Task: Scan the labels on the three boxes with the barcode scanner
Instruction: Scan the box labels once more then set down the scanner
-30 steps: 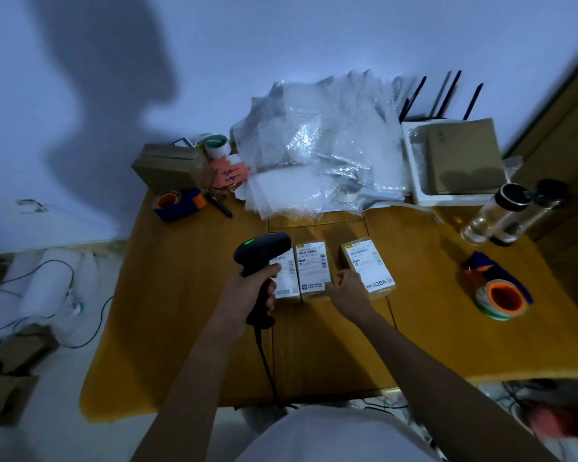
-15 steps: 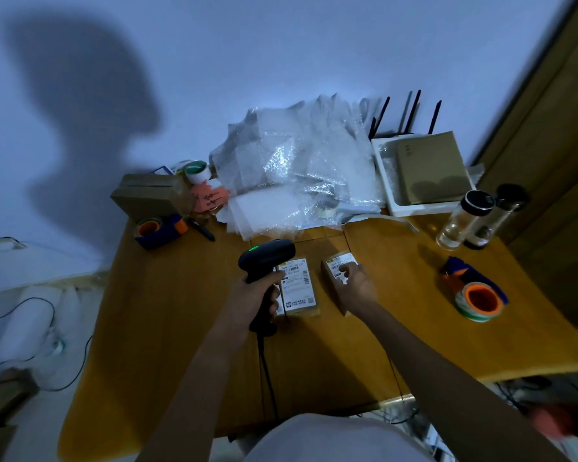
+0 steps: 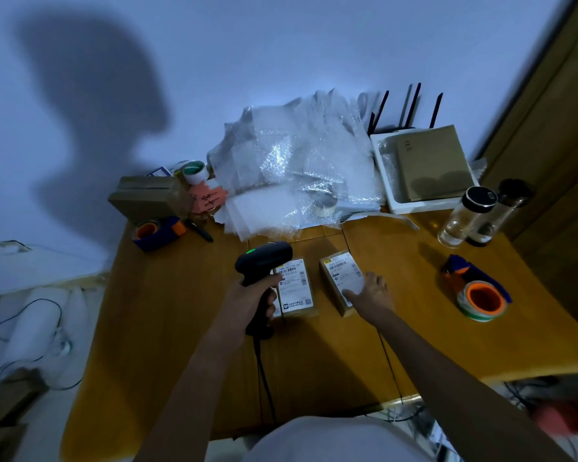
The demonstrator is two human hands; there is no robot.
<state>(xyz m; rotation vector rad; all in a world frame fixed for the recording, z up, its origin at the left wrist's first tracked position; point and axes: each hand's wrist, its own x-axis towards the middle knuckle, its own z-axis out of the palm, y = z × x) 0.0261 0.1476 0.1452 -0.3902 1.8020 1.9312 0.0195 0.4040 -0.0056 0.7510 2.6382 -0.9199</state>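
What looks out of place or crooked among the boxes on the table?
The right-hand box lies turned at an angle, not parallel to the middle box, with a gap between them. The right hand rests on its near corner. The scanner, gripped by the left hand, hides most of the third box.

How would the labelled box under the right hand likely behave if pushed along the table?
The box lies flat on its broad face, so it should slide, not roll or tip. It looks like small cardboard, so probably stiff and light. The right hand rests on its label, which may help steer it.
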